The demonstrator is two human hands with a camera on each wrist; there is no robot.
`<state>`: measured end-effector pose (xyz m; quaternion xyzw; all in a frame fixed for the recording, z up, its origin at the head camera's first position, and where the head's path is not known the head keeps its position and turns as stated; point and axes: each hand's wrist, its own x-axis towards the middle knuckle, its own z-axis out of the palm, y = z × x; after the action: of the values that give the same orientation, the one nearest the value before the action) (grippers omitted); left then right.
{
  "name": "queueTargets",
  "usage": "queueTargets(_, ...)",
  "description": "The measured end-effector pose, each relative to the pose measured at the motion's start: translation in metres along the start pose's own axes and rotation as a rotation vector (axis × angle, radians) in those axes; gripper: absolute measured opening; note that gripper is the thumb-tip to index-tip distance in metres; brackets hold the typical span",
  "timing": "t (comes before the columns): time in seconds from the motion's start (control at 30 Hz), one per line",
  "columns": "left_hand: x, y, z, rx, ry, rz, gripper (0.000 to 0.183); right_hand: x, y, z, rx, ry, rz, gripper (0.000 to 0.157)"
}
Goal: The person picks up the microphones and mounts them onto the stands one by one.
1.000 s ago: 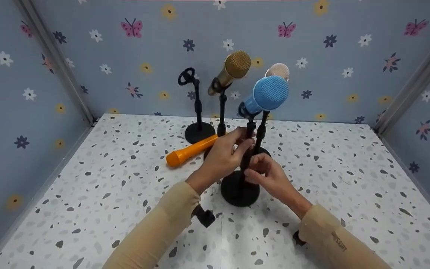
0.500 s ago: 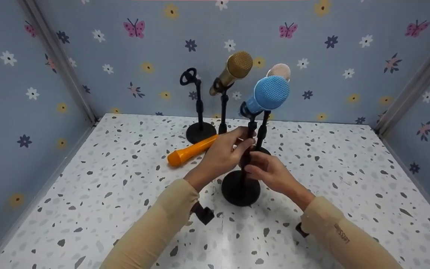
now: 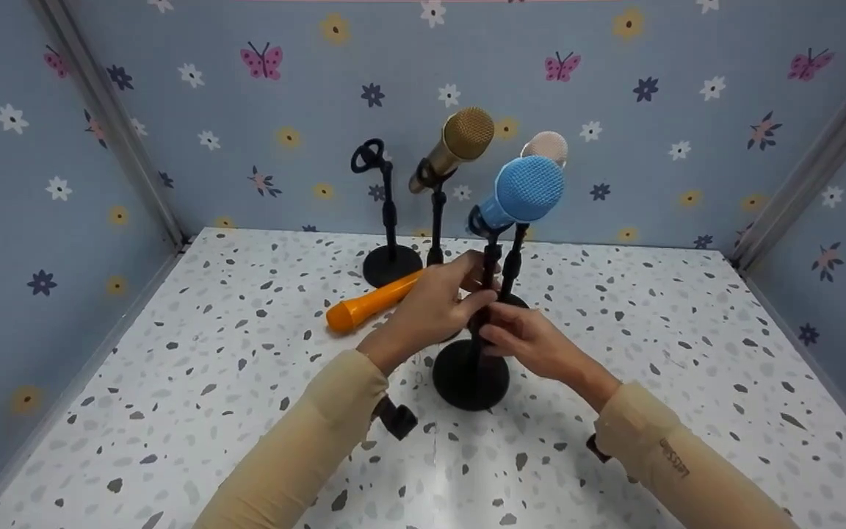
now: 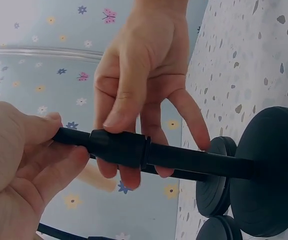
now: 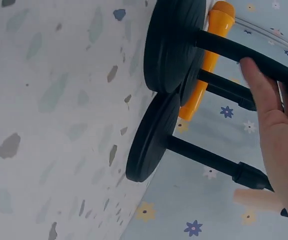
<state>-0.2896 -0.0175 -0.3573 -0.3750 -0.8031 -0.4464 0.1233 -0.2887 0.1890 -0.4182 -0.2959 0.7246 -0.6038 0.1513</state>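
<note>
A blue microphone (image 3: 529, 189) sits tilted in the clip of a black desk stand (image 3: 471, 382) at the middle of the table. My left hand (image 3: 427, 305) pinches the upper pole, below the clip. Lower down, my right hand (image 3: 537, 343) grips the stand's thick collar (image 4: 117, 148), its thumb on one side and fingers on the other. The left wrist view shows both hands close together along the pole, the left hand (image 4: 13, 155) on the thinner part. In the right wrist view the round base (image 5: 171, 47) stands on the table.
Behind are a gold microphone (image 3: 467, 134) and a pale pink one (image 3: 546, 147) on stands. A stand with a bare clip (image 3: 369, 156) is at the back left. An orange microphone (image 3: 371, 303) lies on the speckled table (image 3: 247, 411). Patterned walls (image 3: 195, 110) enclose it.
My right hand has slid slightly up the pole to the collar, nearer the left hand, and its fingers have closed in. The left hand keeps its hold; the blue microphone stays in its clip.
</note>
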Motion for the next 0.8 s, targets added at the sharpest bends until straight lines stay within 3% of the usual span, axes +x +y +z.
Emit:
queueTargets(0.33, -0.0033, -0.0047, 0.0021, -0.05, 0.067, 0.069, 0.017, 0.0019, 0.0097, 0.0068, -0.014, 0.07, -0.006, 0.042)
queueTargets(0.8, -0.0008, -0.0061, 0.0045, 0.037, 0.094, 0.096, 0.017, 0.0048, 0.0078, 0.0047, -0.195, 0.106, -0.068, 0.034)
